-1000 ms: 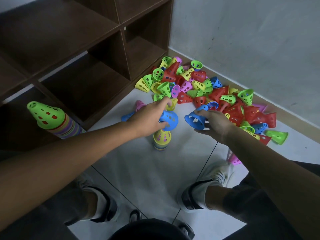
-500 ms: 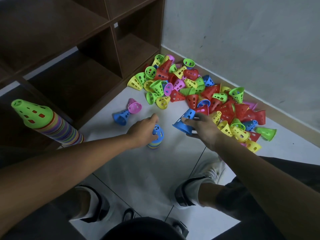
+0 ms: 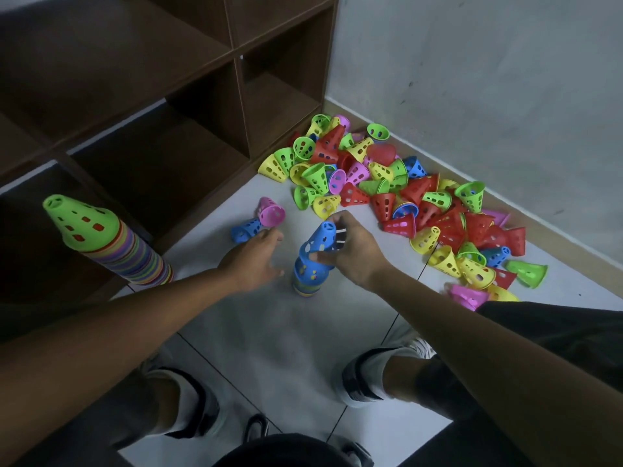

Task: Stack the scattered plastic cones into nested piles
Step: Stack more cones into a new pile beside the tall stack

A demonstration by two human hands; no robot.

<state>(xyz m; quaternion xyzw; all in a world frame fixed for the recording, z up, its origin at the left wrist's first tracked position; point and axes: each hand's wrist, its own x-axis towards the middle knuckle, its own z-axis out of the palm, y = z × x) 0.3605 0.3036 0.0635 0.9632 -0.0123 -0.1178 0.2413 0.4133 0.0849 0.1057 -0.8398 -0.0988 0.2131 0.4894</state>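
The dark wooden shelf unit (image 3: 161, 106) fills the frame from nine to twelve o'clock, and the pale tiled floor (image 3: 276, 335) spreads below it. At two o'clock, against the wall, lies the scattered heap of cones (image 3: 401, 197) in red, yellow, green, blue and pink. At nine o'clock stands a tall nested pile (image 3: 111, 244) capped with a green cone. Near centre a short pile (image 3: 307, 274) rises from the floor, and the right hand (image 3: 350, 254) pinches a blue cone (image 3: 318, 239) by its wall, tilted, its rim just over the pile's top. The left hand (image 3: 253, 261) hovers beside the pile at its nine o'clock, fingers spread and holding nothing. Just beyond it lie a loose blue cone (image 3: 244, 229) and a pink cone (image 3: 271, 212), touching. These cones look light, thin-walled and stiff, perforated with holes that give fingers purchase; gripping mid-wall or at the narrow top seems best, since a short pile would tip easily.
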